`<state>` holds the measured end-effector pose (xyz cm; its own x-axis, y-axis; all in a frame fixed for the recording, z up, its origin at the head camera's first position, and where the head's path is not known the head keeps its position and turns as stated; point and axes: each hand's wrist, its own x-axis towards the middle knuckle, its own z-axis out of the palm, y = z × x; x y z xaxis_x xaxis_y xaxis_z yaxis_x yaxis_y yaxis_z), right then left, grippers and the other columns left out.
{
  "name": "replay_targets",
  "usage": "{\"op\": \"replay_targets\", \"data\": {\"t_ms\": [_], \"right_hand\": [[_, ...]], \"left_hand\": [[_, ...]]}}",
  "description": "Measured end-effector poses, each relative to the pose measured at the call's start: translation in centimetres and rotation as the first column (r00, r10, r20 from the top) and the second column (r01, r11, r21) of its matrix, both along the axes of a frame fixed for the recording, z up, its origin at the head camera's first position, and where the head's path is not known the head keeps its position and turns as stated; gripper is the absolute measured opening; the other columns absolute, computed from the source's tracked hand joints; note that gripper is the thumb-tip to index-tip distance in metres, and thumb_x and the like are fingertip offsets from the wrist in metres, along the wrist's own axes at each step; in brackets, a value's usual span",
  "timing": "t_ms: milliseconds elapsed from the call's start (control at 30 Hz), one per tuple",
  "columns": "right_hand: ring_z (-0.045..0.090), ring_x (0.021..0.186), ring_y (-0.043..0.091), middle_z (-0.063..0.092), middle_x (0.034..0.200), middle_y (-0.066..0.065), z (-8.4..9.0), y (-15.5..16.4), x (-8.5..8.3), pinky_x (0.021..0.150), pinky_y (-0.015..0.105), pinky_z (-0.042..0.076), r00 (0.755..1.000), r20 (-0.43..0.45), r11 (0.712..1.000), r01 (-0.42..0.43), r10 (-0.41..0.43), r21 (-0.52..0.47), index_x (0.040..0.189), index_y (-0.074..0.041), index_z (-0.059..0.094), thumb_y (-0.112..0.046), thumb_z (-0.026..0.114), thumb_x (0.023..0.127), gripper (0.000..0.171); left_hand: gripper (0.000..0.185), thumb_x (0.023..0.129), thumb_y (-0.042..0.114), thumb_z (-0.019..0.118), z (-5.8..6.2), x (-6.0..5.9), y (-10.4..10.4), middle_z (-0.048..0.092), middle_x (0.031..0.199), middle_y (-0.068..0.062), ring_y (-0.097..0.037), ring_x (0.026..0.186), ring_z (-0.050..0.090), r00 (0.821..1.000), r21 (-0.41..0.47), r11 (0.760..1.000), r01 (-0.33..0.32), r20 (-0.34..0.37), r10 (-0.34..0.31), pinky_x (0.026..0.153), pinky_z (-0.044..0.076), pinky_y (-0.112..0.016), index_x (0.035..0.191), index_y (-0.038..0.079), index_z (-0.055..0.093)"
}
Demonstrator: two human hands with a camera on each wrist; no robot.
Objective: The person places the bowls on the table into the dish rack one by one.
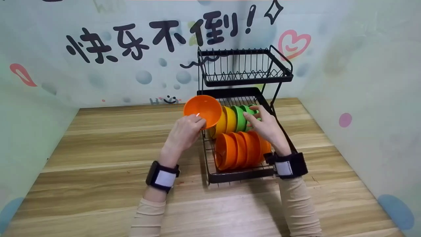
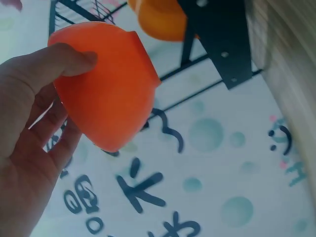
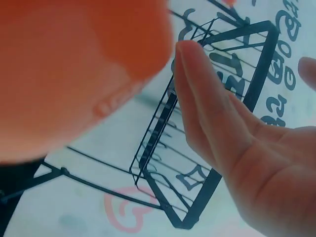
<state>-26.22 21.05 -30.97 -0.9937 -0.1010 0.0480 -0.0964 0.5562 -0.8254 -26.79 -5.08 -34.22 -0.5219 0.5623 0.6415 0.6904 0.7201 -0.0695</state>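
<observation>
My left hand (image 1: 194, 125) grips an orange bowl (image 1: 202, 110) by its rim and holds it tilted above the left edge of a black dish rack (image 1: 243, 176). In the left wrist view my thumb lies on the bowl's (image 2: 108, 94) outer wall and my fingers go under it. My right hand (image 1: 263, 123) reaches into the rack with straight fingers (image 3: 207, 98) at the green bowls (image 1: 241, 117). The lower tier also holds yellow bowls (image 1: 227, 121) and a row of orange bowls (image 1: 241, 149) standing on edge.
The rack's upper basket (image 1: 246, 79) stands bare above the back of the lower tier. The rack sits on a wooden table (image 1: 98, 158), closed in by printed walls at the back and both sides. Bare tabletop lies to the left and front.
</observation>
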Motion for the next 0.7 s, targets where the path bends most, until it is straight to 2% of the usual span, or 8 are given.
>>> {"op": "replay_targets", "data": {"t_ms": [233,400,633,700], "right_hand": [[0.065,0.093,0.019,0.059,0.123,0.018,-0.1,-0.9,0.2,0.087,0.040,0.055,0.998,0.053,0.993,-0.022,0.028,-0.115,0.140,-0.011,0.037,-0.041,0.052,0.095,0.057],[0.066,0.092,0.018,0.058,0.124,0.019,-0.2,-1.3,0.2,0.088,0.040,0.055,0.997,0.065,0.990,-0.033,0.042,-0.138,0.141,-0.010,0.035,-0.039,0.053,0.095,0.057],[0.065,0.099,0.034,0.058,0.119,0.020,-0.3,-1.6,0.2,0.088,0.041,0.055,0.996,0.069,0.984,-0.041,0.054,-0.173,0.140,-0.010,0.036,-0.035,0.053,0.096,0.053],[0.065,0.098,0.034,0.059,0.117,0.019,-0.3,-1.6,0.2,0.088,0.041,0.055,0.996,0.070,0.984,-0.036,0.049,-0.174,0.139,-0.011,0.037,-0.034,0.053,0.095,0.052]], "left_hand": [[0.014,0.078,-0.007,0.063,0.0,0.6,1.8,0.066,0.077,-0.006,-0.020,0.071,0.062,0.994,-0.034,0.997,0.068,-0.086,-0.071,0.062,0.051,-0.028,0.083,0.006,0.064],[0.008,0.082,0.000,0.065,-0.2,0.9,2.7,0.066,0.077,-0.004,-0.019,0.072,0.062,0.988,-0.066,0.994,0.088,-0.124,-0.096,0.062,0.051,-0.027,0.082,0.008,0.064],[0.006,0.085,0.004,0.066,-0.2,1.4,3.6,0.070,0.083,-0.002,-0.017,0.078,0.064,0.980,-0.108,0.990,0.092,-0.164,-0.109,0.068,0.053,-0.026,0.087,0.010,0.067],[0.006,0.085,0.005,0.065,-0.2,1.5,3.8,0.070,0.084,-0.002,-0.017,0.080,0.064,0.976,-0.116,0.989,0.092,-0.188,-0.113,0.070,0.053,-0.026,0.087,0.010,0.067]]}}
